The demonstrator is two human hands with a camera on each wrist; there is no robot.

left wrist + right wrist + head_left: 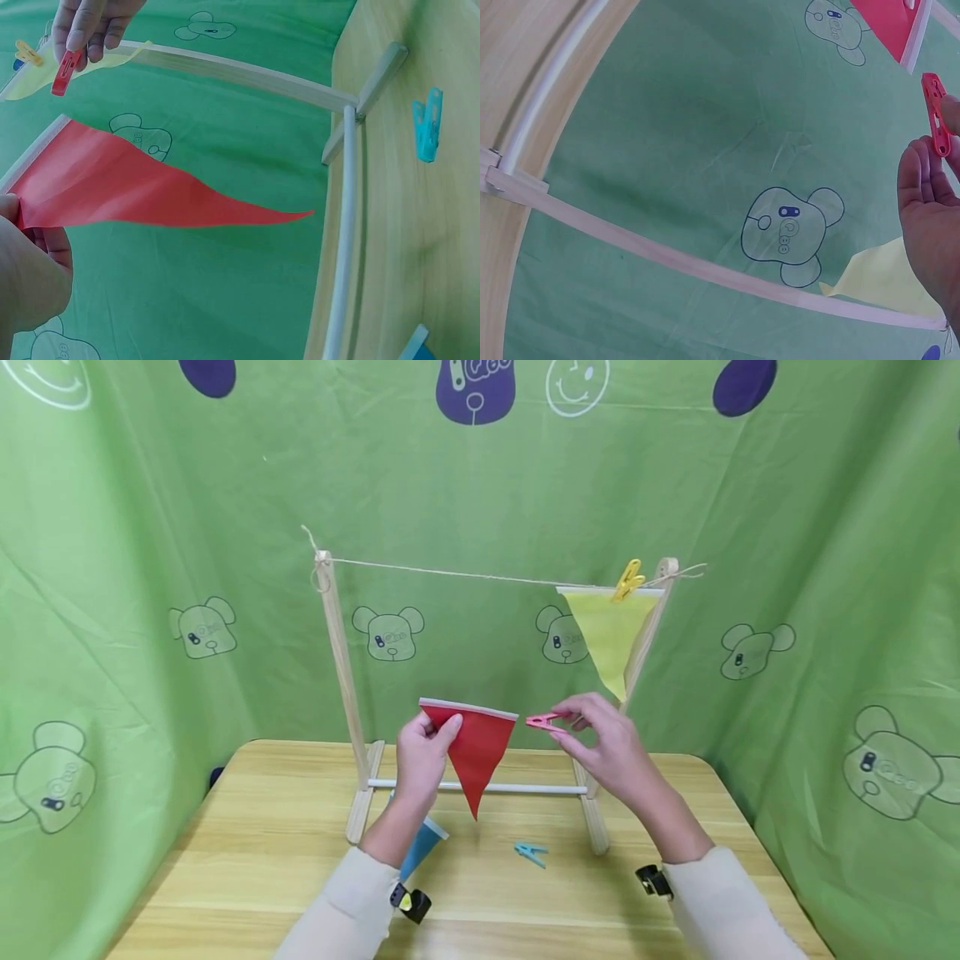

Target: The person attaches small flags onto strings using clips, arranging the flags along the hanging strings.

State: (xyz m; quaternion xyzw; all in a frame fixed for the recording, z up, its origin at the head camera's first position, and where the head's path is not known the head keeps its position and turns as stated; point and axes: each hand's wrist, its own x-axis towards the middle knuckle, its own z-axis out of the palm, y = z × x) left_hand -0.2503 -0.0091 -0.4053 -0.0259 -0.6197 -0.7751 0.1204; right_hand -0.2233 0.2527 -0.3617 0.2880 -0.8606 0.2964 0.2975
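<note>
A red triangular pennant (480,745) with a white top edge hangs point down, and my left hand (425,756) pinches it near its upper left corner. My right hand (603,739) holds a red clothespin (546,722) between thumb and fingers, a short gap to the right of the pennant's upper right corner. Above, a string (450,572) runs between two wooden posts. A yellow pennant (609,631) hangs at its right end under a yellow clothespin (628,580). In the left wrist view the red pennant (142,184) spreads out sideways from the left fingers.
On the wooden table (285,827) a blue clothespin (531,853) lies in front of the stand. A blue pennant (423,847) lies partly hidden behind the left forearm. The stand's white crossbar (480,787) runs low between its feet. Green printed cloth (465,485) surrounds the table.
</note>
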